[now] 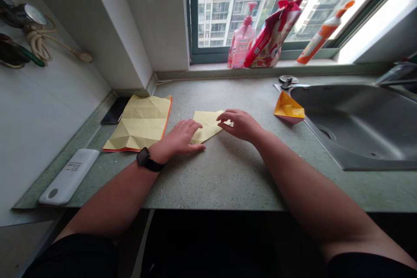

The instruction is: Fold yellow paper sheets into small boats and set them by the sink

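Though partly hidden, yellow paper (pixel 207 124) beneath fingers (pixel 192 125).

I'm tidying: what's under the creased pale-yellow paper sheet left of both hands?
Along the right and near edges of the creased pale-yellow paper sheet, orange edging shows beneath. The rest is covered, so the sheet count cannot be told.

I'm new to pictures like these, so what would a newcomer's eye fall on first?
Most likely the left hand and right hand, at a folded pale yellow sheet on the counter. Next, perhaps, the bright orange-yellow folded paper by the left edge of the sink. Behind them, the red bag stands out on the windowsill, beside a pink pump bottle.
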`<state>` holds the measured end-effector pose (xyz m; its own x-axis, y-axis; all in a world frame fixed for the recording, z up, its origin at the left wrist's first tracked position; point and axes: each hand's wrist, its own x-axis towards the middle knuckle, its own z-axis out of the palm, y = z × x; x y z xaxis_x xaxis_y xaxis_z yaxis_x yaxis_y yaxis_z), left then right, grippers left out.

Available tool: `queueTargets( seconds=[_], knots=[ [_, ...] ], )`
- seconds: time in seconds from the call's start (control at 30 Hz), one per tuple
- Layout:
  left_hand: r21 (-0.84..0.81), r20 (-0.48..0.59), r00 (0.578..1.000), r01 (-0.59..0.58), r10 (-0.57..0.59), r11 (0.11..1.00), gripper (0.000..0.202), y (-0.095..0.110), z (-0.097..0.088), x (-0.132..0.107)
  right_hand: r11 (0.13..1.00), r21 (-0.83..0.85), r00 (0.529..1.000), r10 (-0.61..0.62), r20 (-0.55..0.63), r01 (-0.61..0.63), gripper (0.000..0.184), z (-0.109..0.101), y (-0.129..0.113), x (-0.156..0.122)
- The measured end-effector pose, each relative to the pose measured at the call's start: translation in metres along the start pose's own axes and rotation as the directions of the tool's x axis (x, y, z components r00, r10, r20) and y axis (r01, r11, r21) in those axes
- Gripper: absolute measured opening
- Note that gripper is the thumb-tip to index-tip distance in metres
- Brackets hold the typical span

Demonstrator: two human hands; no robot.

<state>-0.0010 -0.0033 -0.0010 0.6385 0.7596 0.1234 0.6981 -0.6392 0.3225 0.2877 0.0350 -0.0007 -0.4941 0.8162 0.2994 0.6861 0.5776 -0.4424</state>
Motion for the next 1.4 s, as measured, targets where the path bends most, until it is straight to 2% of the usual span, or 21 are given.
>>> queueTargets(
  seconds=[0.07,0.17,0.43,0.6,0.73,0.8,0.9,1.0,1.1,1.2,1.4],
  knots=[
    [-0.022,0.017,1.000,-0.017,0.017,1.000,0.062,-0.001,0.001,0.000,0.994,-0.042,0.994,-0.103,0.025,0.104,0.020,0.005,0.002,-0.001],
    [-0.053,0.015,0.999,-0.044,0.045,0.998,0.060,-0.002,0.002,0.001,0.986,-0.033,0.982,-0.160,0.102,0.164,0.029,0.009,0.003,-0.003],
    [-0.025,-0.018,0.997,-0.080,0.080,0.996,0.045,-0.004,0.001,0.004,0.983,-0.088,0.966,-0.136,0.220,0.158,0.029,0.007,-0.011,-0.004],
    [-0.079,-0.062,0.983,-0.180,0.175,0.980,0.018,-0.002,-0.006,0.006,0.982,-0.103,0.961,-0.128,0.247,0.157,0.038,0.004,-0.016,-0.004],
    [-0.114,-0.053,0.984,-0.176,0.171,0.978,0.015,0.001,-0.009,0.006,0.973,-0.140,0.953,-0.143,0.267,0.186,0.046,0.003,-0.018,-0.006],
    [-0.119,-0.051,0.988,-0.154,0.149,0.981,0.017,0.003,-0.010,0.005,0.970,-0.133,0.949,-0.165,0.269,0.206,0.044,0.004,-0.019,-0.006],
    [-0.093,-0.062,0.991,-0.121,0.115,0.988,0.019,0.005,-0.012,0.005,0.968,-0.121,0.948,-0.182,0.263,0.219,0.029,0.004,-0.021,-0.007],
    [-0.048,-0.058,0.990,-0.133,0.130,0.990,0.021,0.006,-0.015,0.004,0.965,-0.145,0.947,-0.172,0.271,0.217,0.020,0.004,-0.025,-0.007],
    [-0.036,-0.048,0.987,-0.158,0.156,0.987,0.022,0.007,-0.018,0.003,0.960,-0.173,0.943,-0.165,0.290,0.221,0.021,0.002,-0.029,-0.006],
    [-0.043,-0.059,0.990,-0.133,0.131,0.990,0.023,0.008,-0.018,0.002,0.962,-0.189,0.948,-0.138,0.287,0.197,0.022,0.001,-0.032,-0.007],
    [-0.063,-0.147,0.988,-0.058,0.048,0.996,0.021,0.004,-0.012,0.003,0.977,-0.205,0.984,-0.023,0.174,0.059,0.040,0.004,-0.032,-0.008]
  ],
)
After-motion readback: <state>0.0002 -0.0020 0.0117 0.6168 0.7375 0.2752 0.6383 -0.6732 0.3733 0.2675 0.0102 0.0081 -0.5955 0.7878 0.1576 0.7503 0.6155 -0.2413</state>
